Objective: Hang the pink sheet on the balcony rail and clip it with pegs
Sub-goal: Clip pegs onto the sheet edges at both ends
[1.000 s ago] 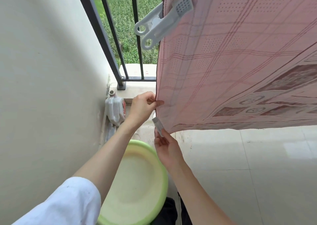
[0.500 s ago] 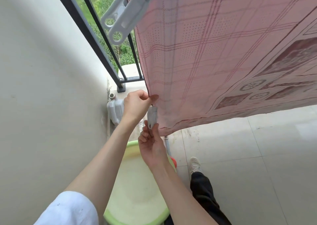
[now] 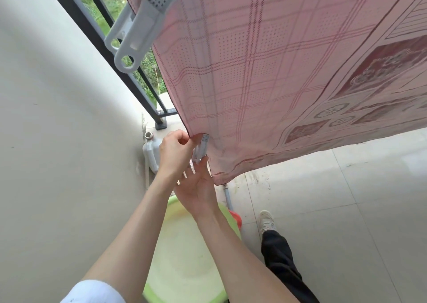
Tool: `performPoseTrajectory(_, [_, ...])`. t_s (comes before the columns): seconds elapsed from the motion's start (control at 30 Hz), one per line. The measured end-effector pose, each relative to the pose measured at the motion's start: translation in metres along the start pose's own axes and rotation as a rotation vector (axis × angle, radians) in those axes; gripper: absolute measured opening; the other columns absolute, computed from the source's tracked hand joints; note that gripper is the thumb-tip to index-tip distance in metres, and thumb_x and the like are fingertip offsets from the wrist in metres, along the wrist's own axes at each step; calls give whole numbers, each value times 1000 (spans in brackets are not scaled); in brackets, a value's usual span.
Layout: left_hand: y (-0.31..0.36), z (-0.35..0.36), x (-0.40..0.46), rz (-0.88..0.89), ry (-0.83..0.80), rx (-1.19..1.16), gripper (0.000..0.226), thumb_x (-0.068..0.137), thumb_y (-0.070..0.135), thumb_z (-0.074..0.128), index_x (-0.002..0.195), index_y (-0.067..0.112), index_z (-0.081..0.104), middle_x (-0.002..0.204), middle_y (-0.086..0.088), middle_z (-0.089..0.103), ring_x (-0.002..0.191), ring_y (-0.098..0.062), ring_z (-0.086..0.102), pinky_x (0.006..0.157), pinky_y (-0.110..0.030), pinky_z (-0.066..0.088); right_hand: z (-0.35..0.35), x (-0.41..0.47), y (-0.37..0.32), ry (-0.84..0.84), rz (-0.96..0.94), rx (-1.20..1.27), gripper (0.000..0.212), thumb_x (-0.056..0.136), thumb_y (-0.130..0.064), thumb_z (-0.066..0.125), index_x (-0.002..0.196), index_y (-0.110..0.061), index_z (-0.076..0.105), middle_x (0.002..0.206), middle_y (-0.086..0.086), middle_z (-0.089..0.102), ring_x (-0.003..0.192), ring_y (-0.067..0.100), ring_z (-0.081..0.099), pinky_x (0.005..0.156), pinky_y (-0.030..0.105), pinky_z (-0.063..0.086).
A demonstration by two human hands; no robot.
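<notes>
- The pink sheet [image 3: 265,83] hangs over the balcony rail [image 3: 97,37], one large white peg [image 3: 141,25] already clamped at its top edge.
- Step in hand, I judge: clipping the sheet's lower side edge; next the jaws must close squarely over the hem.
- Left hand [image 3: 175,152] pinches that hem, fingers curled together.
- Right hand [image 3: 198,187] holds a small peg [image 3: 201,148] at the hem, its other fingers loosely spread.
</notes>
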State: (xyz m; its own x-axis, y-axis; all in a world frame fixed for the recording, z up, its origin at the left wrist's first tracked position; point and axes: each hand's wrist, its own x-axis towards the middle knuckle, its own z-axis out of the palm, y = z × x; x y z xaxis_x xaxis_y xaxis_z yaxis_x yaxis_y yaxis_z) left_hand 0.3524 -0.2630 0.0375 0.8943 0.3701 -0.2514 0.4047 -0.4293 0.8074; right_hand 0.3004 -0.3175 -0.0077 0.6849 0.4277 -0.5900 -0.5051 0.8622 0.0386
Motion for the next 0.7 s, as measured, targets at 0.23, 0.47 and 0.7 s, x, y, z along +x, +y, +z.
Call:
performPoseTrajectory(0.23, [-6,0,-21,161,120,118,16,85,27,62,79,17,51,89,-4,53,89,-24,53,84,-41,44,-5,-19,-50,76,37,-606,33,95,-43,43,114,-19,53,116,0,60,110,18,55,92,36,45])
performPoseTrajectory(0.47, [20,17,-80,537,243,333,36,84,31,49,111,8,54,105,-8,57,101,-19,46,92,-25,33,7,-83,-154,204,-433,-1573,45,92,-34,54,133,-16,47,134,0,51,122,12,47,101,24,35])
performPoseTrajectory(0.7, [134,59,-101,851,164,589,52,91,41,41,137,18,36,144,-12,39,134,-30,35,107,-51,32,83,-170,-258,-24,-1038,-2138,64,89,-52,49,144,-24,31,152,-5,29,140,15,27,115,33,21])
